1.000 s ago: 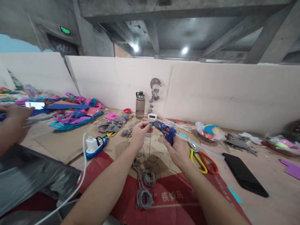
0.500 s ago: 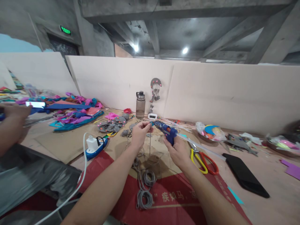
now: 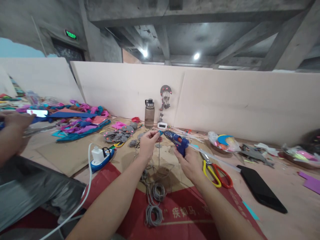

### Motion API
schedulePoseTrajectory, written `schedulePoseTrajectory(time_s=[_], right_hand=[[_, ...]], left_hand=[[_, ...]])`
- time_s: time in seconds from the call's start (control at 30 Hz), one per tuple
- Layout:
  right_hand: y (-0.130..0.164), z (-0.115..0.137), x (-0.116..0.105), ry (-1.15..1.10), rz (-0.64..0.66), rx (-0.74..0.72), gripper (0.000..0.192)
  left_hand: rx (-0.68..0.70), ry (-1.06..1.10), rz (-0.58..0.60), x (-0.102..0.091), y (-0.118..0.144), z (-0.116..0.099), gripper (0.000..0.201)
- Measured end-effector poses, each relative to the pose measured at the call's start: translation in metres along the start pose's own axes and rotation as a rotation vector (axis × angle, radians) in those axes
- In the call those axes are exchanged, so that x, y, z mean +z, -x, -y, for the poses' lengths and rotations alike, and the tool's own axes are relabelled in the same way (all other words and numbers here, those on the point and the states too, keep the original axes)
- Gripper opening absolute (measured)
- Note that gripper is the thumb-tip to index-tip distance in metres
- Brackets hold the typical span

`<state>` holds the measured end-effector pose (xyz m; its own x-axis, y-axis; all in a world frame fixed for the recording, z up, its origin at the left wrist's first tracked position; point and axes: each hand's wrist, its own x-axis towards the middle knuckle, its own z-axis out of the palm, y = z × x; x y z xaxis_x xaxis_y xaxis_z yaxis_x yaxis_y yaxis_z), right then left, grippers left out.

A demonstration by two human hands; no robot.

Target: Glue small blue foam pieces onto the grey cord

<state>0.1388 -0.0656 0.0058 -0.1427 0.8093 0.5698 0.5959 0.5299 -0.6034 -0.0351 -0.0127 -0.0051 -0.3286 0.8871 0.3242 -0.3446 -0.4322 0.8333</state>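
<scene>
**Glue gun nozzle meets a pinched grey cord**

On the red sheet [image 3: 180, 213] under my forearms I can read white characters, "疾如马", with more cut off by my right arm. A green lit sign [image 3: 70, 34] sits above a dark doorway, too small to read.

The table [image 3: 287, 190] is covered in brown cardboard and scattered craft scraps, fenced by pale boards under a bare concrete ceiling with two lamps.

My right hand [image 3: 191, 164] is wrapped tight round the grip of the blue glue gun [image 3: 178, 141], its nozzle aimed left. My left hand [image 3: 148, 145] is raised, fingertips pinched together on a thin grey cord [image 3: 159, 155] that hangs straight down just at the nozzle. Grey cord coils [image 3: 153, 213] lie below. Scissors [image 3: 215, 170] rest just right of my right hand, a black phone [image 3: 261, 190] beyond them. Another person's hand [image 3: 13, 121] is at the far left.
</scene>
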Motion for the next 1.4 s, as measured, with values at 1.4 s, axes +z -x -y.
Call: schedulePoseTrajectory(time_s=[1.4], right_hand=[[-0.014,-0.031,0.008,-0.712,0.032,0.336,0.028]], left_hand=[[-0.03,-0.024,-0.004,-0.003,-0.002,0.001,0.029]])
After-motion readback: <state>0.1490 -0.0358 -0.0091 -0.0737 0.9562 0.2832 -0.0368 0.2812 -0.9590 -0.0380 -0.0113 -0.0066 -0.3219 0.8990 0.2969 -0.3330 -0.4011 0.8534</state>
